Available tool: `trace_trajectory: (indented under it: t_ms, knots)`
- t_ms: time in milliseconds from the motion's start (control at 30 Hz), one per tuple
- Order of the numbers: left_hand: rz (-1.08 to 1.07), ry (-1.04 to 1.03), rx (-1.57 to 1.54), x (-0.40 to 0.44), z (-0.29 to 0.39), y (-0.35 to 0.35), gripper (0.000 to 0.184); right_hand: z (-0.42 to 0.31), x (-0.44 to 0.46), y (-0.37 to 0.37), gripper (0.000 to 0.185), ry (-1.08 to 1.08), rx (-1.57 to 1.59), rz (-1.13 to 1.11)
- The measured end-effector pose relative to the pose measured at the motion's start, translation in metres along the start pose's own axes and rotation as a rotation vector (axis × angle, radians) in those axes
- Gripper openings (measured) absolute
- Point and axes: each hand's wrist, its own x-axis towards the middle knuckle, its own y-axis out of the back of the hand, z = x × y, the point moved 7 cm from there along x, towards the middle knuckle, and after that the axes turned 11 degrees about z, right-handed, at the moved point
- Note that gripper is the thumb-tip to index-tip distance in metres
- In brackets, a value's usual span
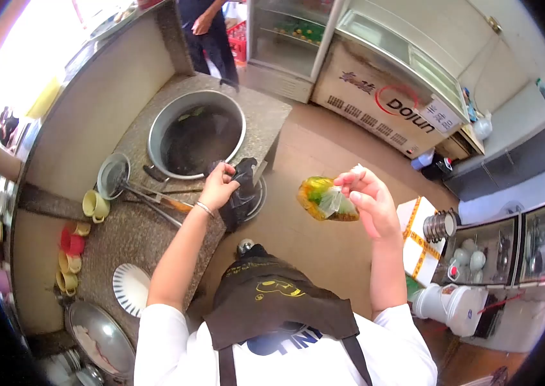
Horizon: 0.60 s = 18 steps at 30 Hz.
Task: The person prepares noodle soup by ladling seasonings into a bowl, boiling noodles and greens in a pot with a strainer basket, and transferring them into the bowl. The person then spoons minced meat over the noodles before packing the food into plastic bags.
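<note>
My right hand (369, 198) pinches the gathered top of a clear plastic bag (319, 199) and holds it up over the floor. Yellow-brown liquid with green bits fills the bag. At the counter's edge, my left hand (216, 186) is closed on a black plastic bag (240, 196), which hangs crumpled beside the wrist. Partly hidden behind the black bag is a round metal rim (260, 199). Just beyond my left hand stands a large metal pot (240, 149) with dark liquid in it.
On the stone counter (108, 248) lie a strainer (115, 175), long-handled utensils and a striped white plate (132, 289). Several cups (95, 204) line the wall. A chest freezer (375, 90) stands ahead; a taped white box (419, 238) is at right. Another person (208, 38) stands beyond the counter.
</note>
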Motion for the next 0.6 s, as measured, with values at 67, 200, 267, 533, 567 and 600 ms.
trace_trajectory:
  t_ms: [67, 200, 267, 533, 567, 600]
  knots:
    - [-0.118, 0.144, -0.171, -0.003, 0.012, -0.023, 0.031, -0.012, 0.001, -0.009, 0.028, 0.008, 0.005, 0.007]
    - [-0.35, 0.248, -0.277, -0.016, 0.042, -0.056, 0.041, -0.022, 0.011, -0.036, 0.033, -0.001, 0.018, -0.095]
    - [-0.466, 0.118, -0.377, -0.025, 0.078, -0.057, 0.053, -0.025, 0.018, -0.05, 0.034, -0.001, 0.038, -0.119]
    - [-0.315, -0.566, -0.06, -0.04, 0.181, -0.019, 0.022, -0.009, 0.045, -0.114, 0.033, -0.057, 0.123, -0.321]
    - [-0.216, -0.569, -0.056, -0.032, 0.173, -0.016, 0.017, -0.006, 0.049, -0.118, 0.034, -0.056, 0.07, -0.347]
    - [-0.158, -0.62, -0.032, -0.03, 0.171, -0.011, 0.014, -0.001, 0.055, -0.116, 0.034, -0.065, 0.069, -0.311]
